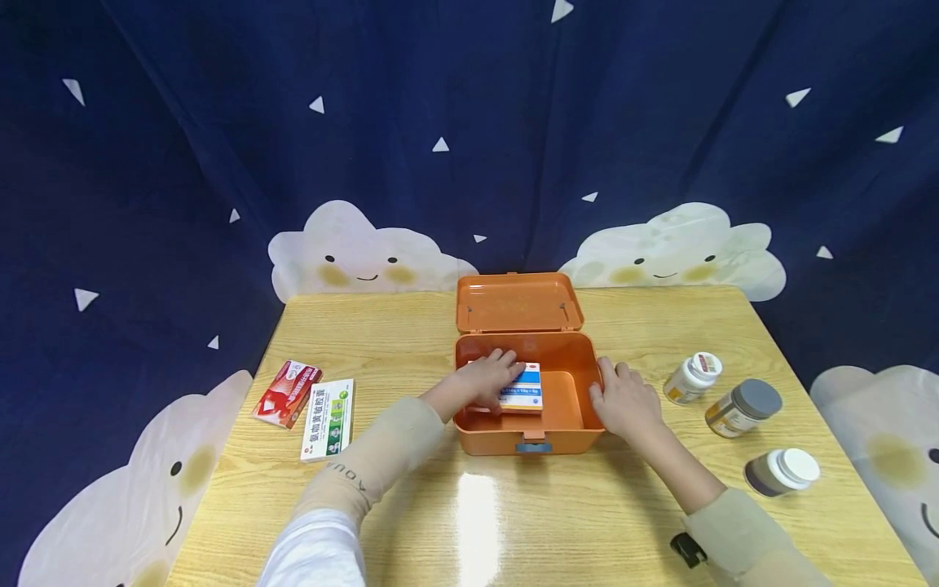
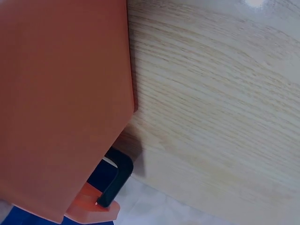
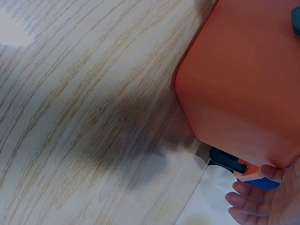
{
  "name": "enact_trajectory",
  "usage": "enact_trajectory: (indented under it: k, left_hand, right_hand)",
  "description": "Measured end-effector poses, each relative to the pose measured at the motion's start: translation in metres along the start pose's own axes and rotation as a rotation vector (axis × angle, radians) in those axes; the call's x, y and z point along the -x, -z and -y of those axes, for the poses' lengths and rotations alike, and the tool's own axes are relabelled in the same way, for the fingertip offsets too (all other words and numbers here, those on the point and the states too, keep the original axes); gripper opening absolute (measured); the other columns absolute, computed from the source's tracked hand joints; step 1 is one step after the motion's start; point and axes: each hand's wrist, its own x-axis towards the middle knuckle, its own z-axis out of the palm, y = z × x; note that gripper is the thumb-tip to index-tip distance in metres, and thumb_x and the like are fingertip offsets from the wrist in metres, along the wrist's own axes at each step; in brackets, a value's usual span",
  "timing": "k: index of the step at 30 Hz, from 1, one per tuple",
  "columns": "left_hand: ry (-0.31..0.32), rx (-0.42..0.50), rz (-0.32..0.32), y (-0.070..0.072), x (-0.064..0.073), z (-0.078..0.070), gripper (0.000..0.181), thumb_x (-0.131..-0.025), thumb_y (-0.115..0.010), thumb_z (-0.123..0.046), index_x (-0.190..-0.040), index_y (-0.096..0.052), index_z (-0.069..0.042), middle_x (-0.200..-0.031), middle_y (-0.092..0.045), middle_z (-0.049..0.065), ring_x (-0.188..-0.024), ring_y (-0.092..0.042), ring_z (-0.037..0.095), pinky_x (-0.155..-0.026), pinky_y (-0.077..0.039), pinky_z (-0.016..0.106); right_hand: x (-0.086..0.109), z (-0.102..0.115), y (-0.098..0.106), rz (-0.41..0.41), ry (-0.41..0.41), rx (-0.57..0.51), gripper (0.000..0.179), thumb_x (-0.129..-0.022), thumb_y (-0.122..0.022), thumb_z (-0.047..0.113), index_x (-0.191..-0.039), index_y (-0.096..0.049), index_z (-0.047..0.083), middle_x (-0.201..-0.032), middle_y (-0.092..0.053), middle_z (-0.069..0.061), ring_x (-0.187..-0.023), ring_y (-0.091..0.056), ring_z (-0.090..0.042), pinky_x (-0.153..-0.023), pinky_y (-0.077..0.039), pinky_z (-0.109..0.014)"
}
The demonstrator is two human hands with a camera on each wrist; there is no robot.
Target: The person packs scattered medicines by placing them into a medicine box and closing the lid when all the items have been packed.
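Observation:
An orange plastic box (image 1: 499, 443) stands with its lid (image 1: 517, 302) tipped back. Inside it, on the left, is a white, blue and orange medicine box (image 1: 530, 391). My left hand (image 1: 487, 379) reaches into the orange box and grips the medicine box from its left side, covering part of it. At the right wall my right hand (image 1: 627, 403) rests against the rim, its fingers loosely extended outside. The left wrist view shows the orange wall (image 2: 61, 103) but no left fingers; the right wrist view shows right fingers (image 3: 253, 199) beside the box.
Left of the orange box lie a red medicine box (image 1: 288, 394) and a white-green one (image 1: 328, 420). On the right are a white bottle (image 1: 692, 378), a grey-capped bottle (image 1: 742, 408) and a white-capped dark bottle (image 1: 781, 472). A blue curtain (image 1: 469, 106) hangs behind the table (image 1: 411, 505).

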Motion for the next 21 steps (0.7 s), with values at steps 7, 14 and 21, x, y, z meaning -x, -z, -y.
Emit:
enact_trajectory:
  k: [7,14,21]
  left_hand:
    - [0.016,0.011,0.028,-0.0037,-0.0024,-0.001,0.085,-0.074,-0.075,-0.031,-0.143,-0.029,-0.014,-0.131,-0.032,0.005,-0.116,-0.033,0.021,-0.094,-0.039,0.031]
    - [0.014,0.031,0.058,-0.0056,-0.006,-0.0015,0.084,-0.075,-0.074,-0.03,-0.143,-0.029,-0.013,-0.135,-0.031,0.007,-0.12,-0.031,0.022,-0.099,-0.035,0.032]
    - [0.018,0.03,0.07,-0.0053,-0.0063,-0.0025,0.084,-0.074,-0.075,-0.03,-0.143,-0.031,-0.013,-0.132,-0.032,0.007,-0.118,-0.032,0.021,-0.096,-0.038,0.03]
  right_hand:
    - [-0.0004,0.0003,-0.0005,0.009,0.001,0.0,0.042,-0.091,-0.037,0.026,-0.127,-0.038,0.004,-0.11,-0.048,-0.024,-0.096,-0.049,-0.042,-0.066,-0.042,-0.054]
    - [-0.0005,-0.0003,-0.0011,0.015,0.001,0.003,0.043,-0.091,-0.036,0.026,-0.128,-0.037,0.004,-0.111,-0.048,-0.025,-0.096,-0.049,-0.043,-0.067,-0.042,-0.055]
    - [-0.0003,0.0001,-0.0008,0.018,0.003,0.004,0.043,-0.091,-0.036,0.026,-0.128,-0.037,0.003,-0.11,-0.047,-0.025,-0.096,-0.049,-0.043,-0.067,-0.042,-0.054]
